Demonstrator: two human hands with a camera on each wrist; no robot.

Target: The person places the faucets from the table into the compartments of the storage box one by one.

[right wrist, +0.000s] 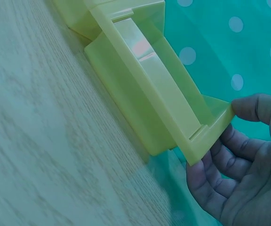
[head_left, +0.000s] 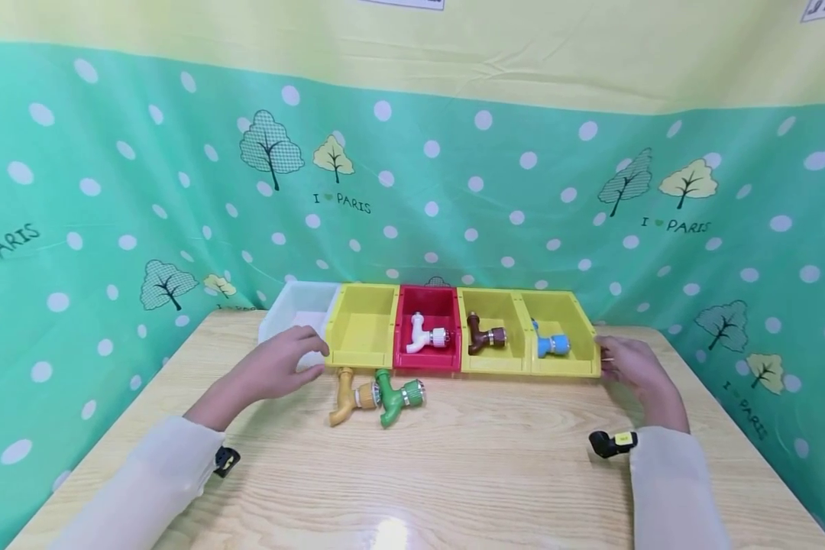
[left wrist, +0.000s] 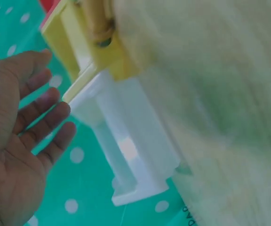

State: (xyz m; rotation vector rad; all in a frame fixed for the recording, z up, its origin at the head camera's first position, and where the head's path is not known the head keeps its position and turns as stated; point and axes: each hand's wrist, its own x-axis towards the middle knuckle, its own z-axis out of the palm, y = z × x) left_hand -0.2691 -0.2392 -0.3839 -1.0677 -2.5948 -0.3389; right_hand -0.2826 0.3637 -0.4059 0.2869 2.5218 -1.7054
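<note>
- The right hand [head_left: 634, 367] is curling around the outer side edge of the end yellow bin [head_left: 557, 315], its thumb pressing the upper corner and its fingers bending beneath the rim.
- The left hand [head_left: 285, 363] is hovering at the near side of the translucent white bin [head_left: 309, 298], thumb and fingers loosely apart, gripping nothing; whether a fingertip is touching the bin, I cannot tell.
- The row of bins [head_left: 394, 328] is stretching between both hands, its long axis running left to right, low fronts facing the person.
- Going rightward from the left hand, the left yellow bin [head_left: 363, 325], red bin [head_left: 429, 300] and middle yellow bin [head_left: 502, 305] are following the white one, side against side, before the end bin.
- Just right of the left hand, the orange-yellow tap [head_left: 346, 399] is lying on the table [head_left: 481, 458], body running front to back, spout pointing toward the person, knob pointing right.
- Beside it, farther from that hand, the green tap [head_left: 389, 401] is pointing likewise.
- Between the hands, the white tap [head_left: 419, 338], brown tap [head_left: 477, 338] and blue tap [head_left: 552, 345] are sitting in the red, middle yellow and end yellow bins, knobs pointing toward the right hand.
</note>
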